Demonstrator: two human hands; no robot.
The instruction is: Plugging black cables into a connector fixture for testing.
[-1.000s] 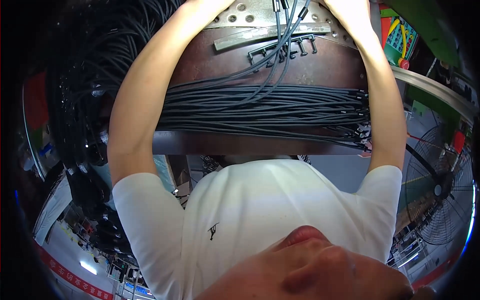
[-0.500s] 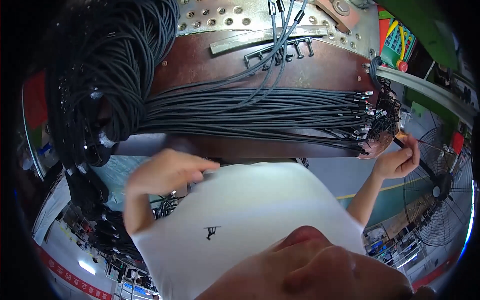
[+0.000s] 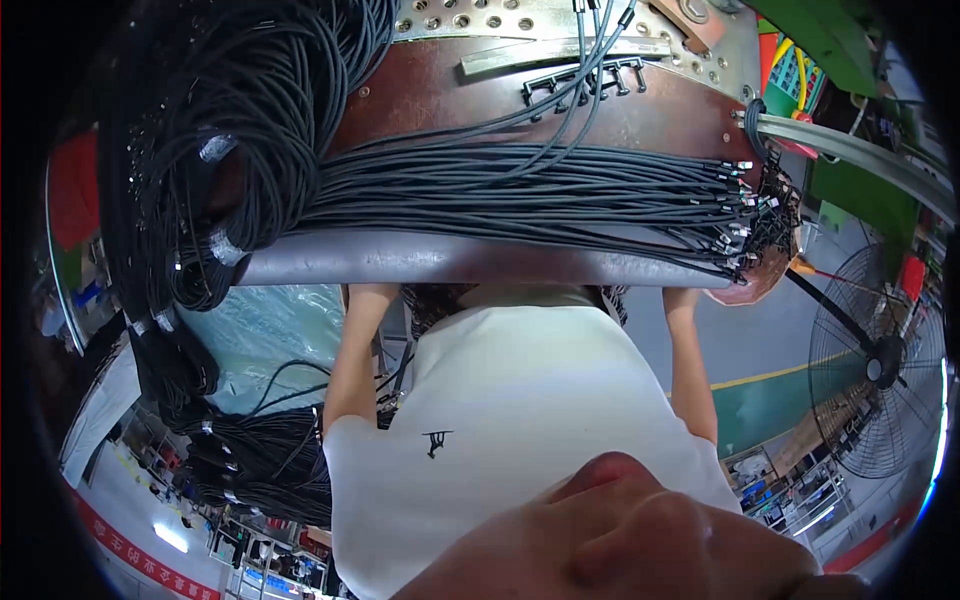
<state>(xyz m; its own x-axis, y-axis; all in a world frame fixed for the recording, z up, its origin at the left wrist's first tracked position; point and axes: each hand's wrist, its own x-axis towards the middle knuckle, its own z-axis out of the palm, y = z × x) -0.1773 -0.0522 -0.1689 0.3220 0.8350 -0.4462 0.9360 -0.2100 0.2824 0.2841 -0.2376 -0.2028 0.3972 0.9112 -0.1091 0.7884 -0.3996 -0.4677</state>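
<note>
Both my hands reach under the near edge of the brown worktop (image 3: 420,262). Of my left hand (image 3: 371,295) only the wrist end shows; its fingers are hidden by the edge. My right hand (image 3: 681,298) is likewise covered, below the cable ends at the right. On the worktop above them lies a long row of dark cables (image 3: 520,205), running from left to right. Small metal-tipped plugs (image 3: 745,200) finish their right ends. To the left the cables gather into a big coiled bundle (image 3: 270,130) bound with shiny wrap (image 3: 228,247).
A black pegged rack (image 3: 585,82) and a metal bar (image 3: 560,55) lie farther back, with a few cables across them. A perforated metal plate (image 3: 465,20) is behind. A floor fan (image 3: 880,360) stands at right. More coiled cables (image 3: 260,460) and plastic sheeting (image 3: 265,335) are at lower left.
Both hands were in view in front of the worktop, the right one at its right end. They have moved in under its near edge, the right hand shifting left.
</note>
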